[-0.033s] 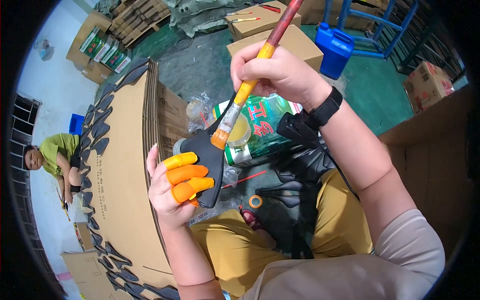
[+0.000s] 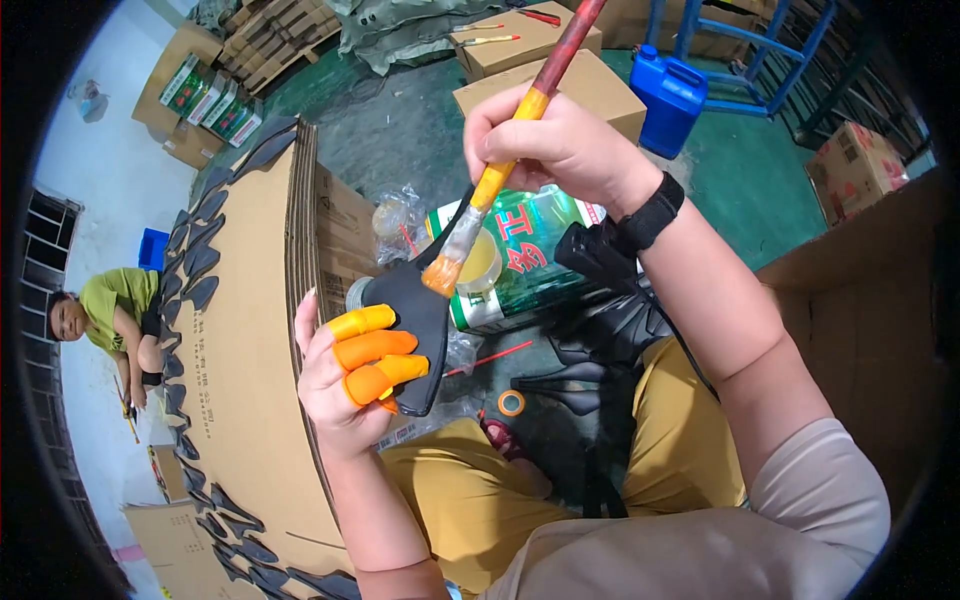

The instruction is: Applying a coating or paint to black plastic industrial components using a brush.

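My left hand (image 2: pixel 350 375), with yellow and orange finger covers on three fingers, grips a flat black piece (image 2: pixel 412 325) shaped like a shoe insole. Its wide end is between my fingers and its narrow end slants up toward my right hand. Closed around a paintbrush (image 2: pixel 495 185) with a yellow and red handle, my right hand (image 2: pixel 545 140) points the bristles down. The orange-brown bristles meet the piece's right edge in this view; whether they touch it I cannot tell. Behind the bristles, a cup (image 2: pixel 482 262) of yellowish content stands on a green and white can (image 2: pixel 535 245).
At left, a cardboard stack (image 2: pixel 255 290) carries similar black pieces (image 2: pixel 200 258) along its edge. More black pieces (image 2: pixel 600 335) lie by my knee, near an orange tape roll (image 2: pixel 511 402). A blue jerrycan (image 2: pixel 672 100) and cartons (image 2: pixel 560 90) stand beyond. A person (image 2: pixel 115 315) sits far left.
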{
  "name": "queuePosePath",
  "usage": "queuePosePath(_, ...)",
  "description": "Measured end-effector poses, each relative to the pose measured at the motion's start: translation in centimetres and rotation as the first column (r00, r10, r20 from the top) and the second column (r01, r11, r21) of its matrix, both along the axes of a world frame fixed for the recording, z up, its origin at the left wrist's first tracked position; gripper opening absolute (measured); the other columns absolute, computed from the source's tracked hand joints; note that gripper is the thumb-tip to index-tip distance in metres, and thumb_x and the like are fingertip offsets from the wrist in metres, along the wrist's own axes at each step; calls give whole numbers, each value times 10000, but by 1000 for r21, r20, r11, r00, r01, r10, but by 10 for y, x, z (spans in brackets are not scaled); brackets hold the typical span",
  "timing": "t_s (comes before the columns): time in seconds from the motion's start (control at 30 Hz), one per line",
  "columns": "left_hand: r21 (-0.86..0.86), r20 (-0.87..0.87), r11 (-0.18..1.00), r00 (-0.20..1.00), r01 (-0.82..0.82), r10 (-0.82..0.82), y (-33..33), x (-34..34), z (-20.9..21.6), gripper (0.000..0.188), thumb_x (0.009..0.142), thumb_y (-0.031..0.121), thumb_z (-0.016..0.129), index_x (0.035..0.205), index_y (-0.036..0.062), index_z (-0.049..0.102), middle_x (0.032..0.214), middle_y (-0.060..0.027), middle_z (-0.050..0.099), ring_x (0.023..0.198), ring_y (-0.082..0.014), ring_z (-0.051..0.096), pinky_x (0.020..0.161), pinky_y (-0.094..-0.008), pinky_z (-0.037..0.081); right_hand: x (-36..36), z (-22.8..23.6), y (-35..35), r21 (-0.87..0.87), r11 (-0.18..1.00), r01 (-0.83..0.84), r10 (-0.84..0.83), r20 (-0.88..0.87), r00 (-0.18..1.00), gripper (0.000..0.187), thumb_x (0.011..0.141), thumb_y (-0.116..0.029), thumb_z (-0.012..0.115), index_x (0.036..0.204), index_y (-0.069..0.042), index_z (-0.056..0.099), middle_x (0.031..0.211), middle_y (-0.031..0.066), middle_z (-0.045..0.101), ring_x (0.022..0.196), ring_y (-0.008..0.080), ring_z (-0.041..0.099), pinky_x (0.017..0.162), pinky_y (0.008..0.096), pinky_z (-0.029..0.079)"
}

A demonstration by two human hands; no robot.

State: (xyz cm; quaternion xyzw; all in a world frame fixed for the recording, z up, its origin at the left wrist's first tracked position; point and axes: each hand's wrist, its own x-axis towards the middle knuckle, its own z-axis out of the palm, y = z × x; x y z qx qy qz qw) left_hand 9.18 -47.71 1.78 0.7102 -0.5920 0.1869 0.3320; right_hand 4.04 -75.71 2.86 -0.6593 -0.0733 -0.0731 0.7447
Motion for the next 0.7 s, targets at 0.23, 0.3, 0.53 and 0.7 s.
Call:
queuePosePath(0.23,5,-37,1000,999,24,-24,-1,-3,-2,89,642,124,704,721,159,685,839,13,669,895,-196,622,1029,-480,299,-2,-5,-21,9,985,172,-173,24,985,158,775,-149,534,735,-13,604,665,21,568,472,27,407,410,171,286)
queuePosePath(0.3,-11,-32,1000,999,29,-29,-4,-4,-2,85,642,126,706,718,158,685,835,13,670,892,-196,623,1023,-476,306,-3,0,-7,107,993,51,-55,37,998,157,787,-149,532,742,-19,608,675,15,576,480,27,416,411,173,290)
queuePosePath(0.53,-50,-18,998,999,32,-33,-3,-7,-2,90,634,123,696,713,164,685,830,13,671,875,-199,629,1018,-477,316,-4,-16,-26,-38,983,177,-178,-3,984,152,787,-162,538,729,-36,601,658,-3,564,489,25,417,425,175,295)
queuePosePath(0.7,-58,-43,997,998,44,-46,-4,-6,-1,78,631,125,694,699,160,681,813,11,672,872,-200,632,1018,-474,317,-16,-5,-34,55,977,204,-203,-8,979,146,787,-146,531,725,-33,600,666,16,579,477,29,415,411,170,283)
